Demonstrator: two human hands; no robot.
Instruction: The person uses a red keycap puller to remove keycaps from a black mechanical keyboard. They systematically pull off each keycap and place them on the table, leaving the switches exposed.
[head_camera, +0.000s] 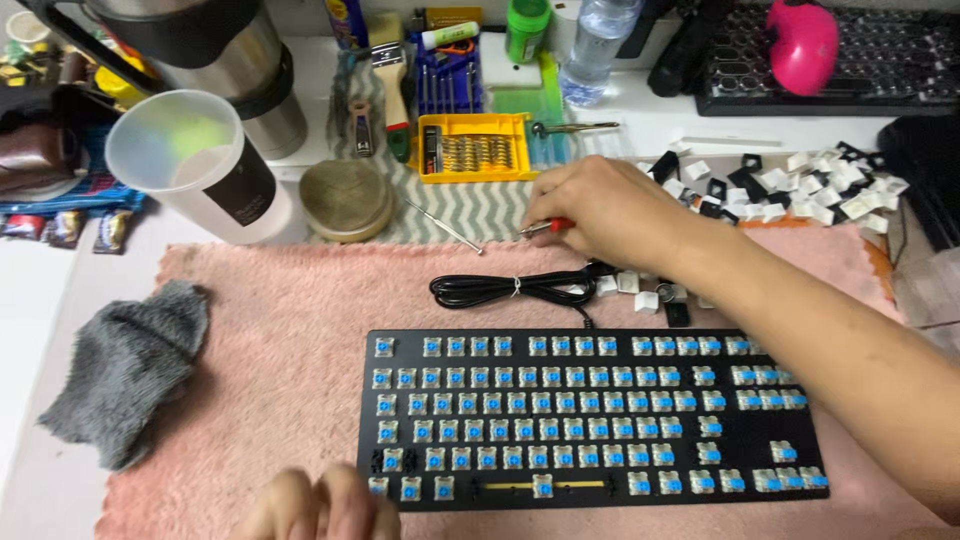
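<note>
tool: a thin metal tool with a red grip (545, 227), held in the right hand (600, 210) up near the top edge of the pink towel (280, 330)
how it feels: it looks light, hard and stiff, with a thin tip that could slip; the red grip is the best place to hold it
right fingers: curled and pinching the red grip; the metal tip pokes out to the left of them
left hand (320, 508): low at the near edge, its fingers bent and touching the front corner of the keyboard (600, 470); I cannot tell if they grip anything
keyboard: flat on the towel, its caps off and blue switches showing, well apart from the tool
loose keycaps (640, 290): small, light, just below the right hand
</note>
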